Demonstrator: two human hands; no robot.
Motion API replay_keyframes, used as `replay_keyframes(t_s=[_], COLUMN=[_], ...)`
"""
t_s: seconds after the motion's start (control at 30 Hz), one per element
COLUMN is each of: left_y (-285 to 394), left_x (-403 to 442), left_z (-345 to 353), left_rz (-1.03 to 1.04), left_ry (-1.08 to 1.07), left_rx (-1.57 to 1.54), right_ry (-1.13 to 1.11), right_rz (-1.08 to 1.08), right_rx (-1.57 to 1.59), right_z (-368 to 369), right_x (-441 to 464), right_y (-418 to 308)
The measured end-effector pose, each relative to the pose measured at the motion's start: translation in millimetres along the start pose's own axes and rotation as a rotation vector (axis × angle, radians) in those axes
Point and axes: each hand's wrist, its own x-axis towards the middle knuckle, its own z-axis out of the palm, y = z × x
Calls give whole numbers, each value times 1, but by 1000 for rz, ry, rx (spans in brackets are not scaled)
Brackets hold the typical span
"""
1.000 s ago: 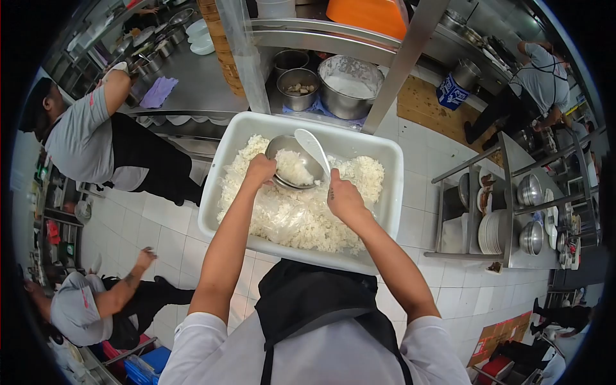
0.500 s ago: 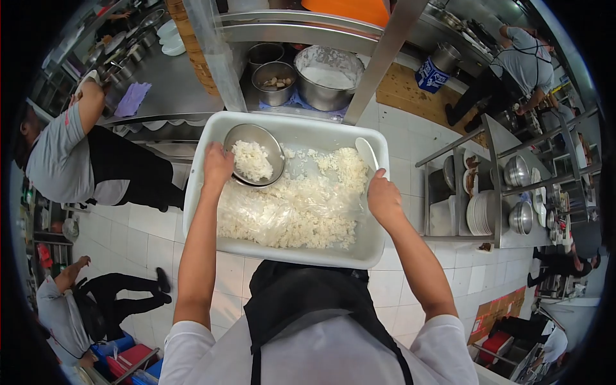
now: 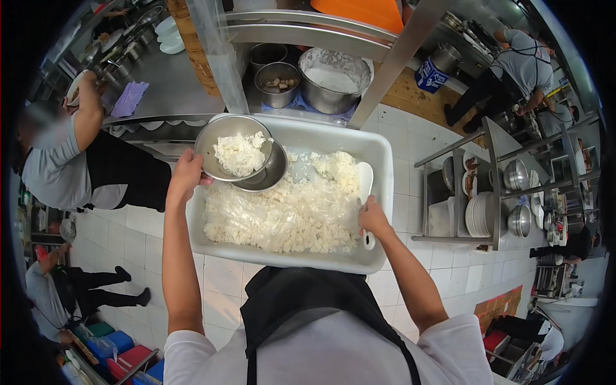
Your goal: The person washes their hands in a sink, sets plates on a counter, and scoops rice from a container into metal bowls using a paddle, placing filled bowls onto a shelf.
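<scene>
My left hand (image 3: 186, 176) is closed on the rim of a metal bowl (image 3: 206, 144), tilted a little, with a clump of white rice (image 3: 240, 154) inside. Just below it, partly covered, a second metal bowl (image 3: 277, 170) sits in the white tub (image 3: 382, 154). Cooked rice (image 3: 301, 234) spreads over much of the tub, partly under a clear plastic sheet (image 3: 269, 215). At the tub's right side my right hand (image 3: 375, 218) grips a white rice paddle (image 3: 365, 176), its blade pointing away from me and next to the rice heap.
Behind the tub, a metal shelf holds a large pot (image 3: 335, 80) with white residue and a smaller pot (image 3: 277, 83). On the right, a rack (image 3: 497, 186) carries stacked plates (image 3: 478, 215) and bowls. A co-worker (image 3: 96, 154) stands close at the left counter; others are farther off.
My left hand has lifted the rice-filled bowl up and left, uncovering another bowl beneath it. My right hand has moved slightly down and left, turning the paddle more upright in view.
</scene>
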Motion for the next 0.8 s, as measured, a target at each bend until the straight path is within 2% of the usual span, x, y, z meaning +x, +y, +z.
replay_keyframes(t_s=[0.03, 0.1, 0.13, 0.2, 0.3, 0.4, 0.63, 0.7, 0.8], left_y=[4, 9, 9, 2, -10, -16, -37, -36, -32], left_x=[-6, -19, -25, -32, -43, -62, -102, -108, -115], left_z=[-2, -4, -6, -9, -16, -25, -42, -40, -31], left_rz=[-31, -35, -44, -30, -10, -22, -72, -51, -132], left_ry=[-2, -26, -54, -40, -21, 41, 57, 48, -1], left_rx=[-92, -168, -239, -249, -291, -391, -504, -495, -534], right_ry=[2, -99, -104, -286, -415, -499, -551, -545, -536], right_rz=[-4, 45, 45, 12, 56, 3, -46, -56, -61], right_rx=[1, 389, 397, 385, 512, 532, 570, 596, 608], right_z=[2, 14, 20, 29, 53, 72, 81, 72, 50], right_x=[5, 19, 25, 39, 50, 61, 71, 68, 54], right_y=[-4, -13, -16, -26, -51, -70, -70, -60, -46])
